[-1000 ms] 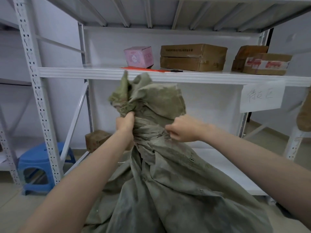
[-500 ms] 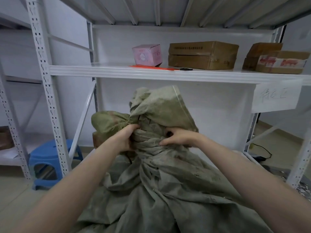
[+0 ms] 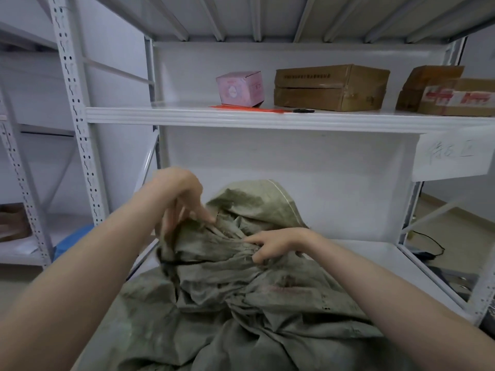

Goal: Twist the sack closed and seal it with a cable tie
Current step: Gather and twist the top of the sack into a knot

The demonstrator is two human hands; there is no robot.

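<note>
A worn olive-green woven sack (image 3: 241, 311) stands in front of me, its top gathered into a wrinkled neck with the mouth flap (image 3: 257, 202) slumped to the back. My right hand (image 3: 276, 243) pinches the bunched neck from the right. Blurred by motion, my left hand (image 3: 182, 204) hovers at the neck's left side with its fingers spread and only the fingertips on the cloth. A thin dark line (image 3: 182, 262) crosses the cloth under it; I cannot tell what it is. Orange cable ties (image 3: 249, 109) lie on the white shelf (image 3: 187, 117) above.
The shelf also carries a pink box (image 3: 239, 88), brown cartons (image 3: 330, 87) and a small black object (image 3: 302, 111). White perforated uprights (image 3: 77, 124) stand at the left, with a blue stool (image 3: 72, 241) behind. A paper label (image 3: 452, 156) hangs at the right.
The sack's top has dropped lower and slumped backward. My left hand has let go of the bunched mouth and lifted with its fingers spread. My right hand has stayed on the neck.
</note>
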